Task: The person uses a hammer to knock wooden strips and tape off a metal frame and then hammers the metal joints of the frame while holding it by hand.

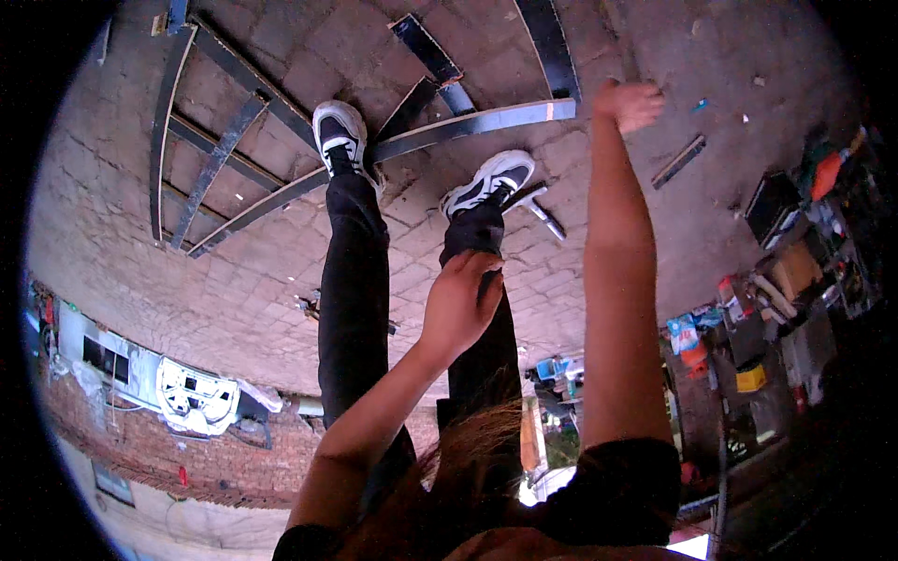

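Note:
My right arm reaches far forward, and my right hand (629, 105) is over the paved floor with its fingers stretched out, slightly blurred; nothing shows in it. Just to its left lies the end of a long dark wooden strip (486, 122). My left hand (460, 304) is bent across to my right trouser leg (482, 365), seemingly resting against it. Its fingers are loosely curved and the thumb stands apart, with no object visible there. A hammer-like tool (538, 210) with a dark and silvery handle lies beside my right shoe (488, 182).
A frame of dark wooden strips (224, 154) lies to the left, by my left shoe (341, 131). Shorter pieces lie ahead, including a dark board (426, 47), and a small strip (679, 162) is on the right. Boxes, bags and a yellow container (751, 379) crowd the right side.

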Motion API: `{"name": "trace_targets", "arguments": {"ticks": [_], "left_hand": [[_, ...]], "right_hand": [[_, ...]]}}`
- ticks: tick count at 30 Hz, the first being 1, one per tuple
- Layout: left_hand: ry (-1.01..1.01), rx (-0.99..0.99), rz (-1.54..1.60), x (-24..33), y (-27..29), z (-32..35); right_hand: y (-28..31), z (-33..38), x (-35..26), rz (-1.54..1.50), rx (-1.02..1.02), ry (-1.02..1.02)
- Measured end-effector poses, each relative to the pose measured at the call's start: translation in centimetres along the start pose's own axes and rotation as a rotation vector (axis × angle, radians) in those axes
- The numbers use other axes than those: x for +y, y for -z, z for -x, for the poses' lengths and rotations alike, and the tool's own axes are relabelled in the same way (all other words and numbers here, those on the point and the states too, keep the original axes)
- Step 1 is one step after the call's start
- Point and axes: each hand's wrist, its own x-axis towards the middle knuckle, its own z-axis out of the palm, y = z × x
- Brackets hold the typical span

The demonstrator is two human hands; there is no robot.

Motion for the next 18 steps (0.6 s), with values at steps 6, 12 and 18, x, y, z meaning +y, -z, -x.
{"name": "trace_targets", "arguments": {"ticks": [6,12,18], "left_hand": [[0.015,-0.043,0.032,0.5,0.1,-0.1],[0.09,-0.021,0.057,-0.7,0.8,-0.8],[0.071,-0.002,0.074,-1.1,0.8,-0.9]], "right_hand": [[-2.2,2.0,0.9,-0.319,-0.281,0.395],[-4.7,3.1,-2.8,0.009,-0.302,0.308],[-2.2,-1.9,0.0,-0.206,-0.162,0.468]]}}
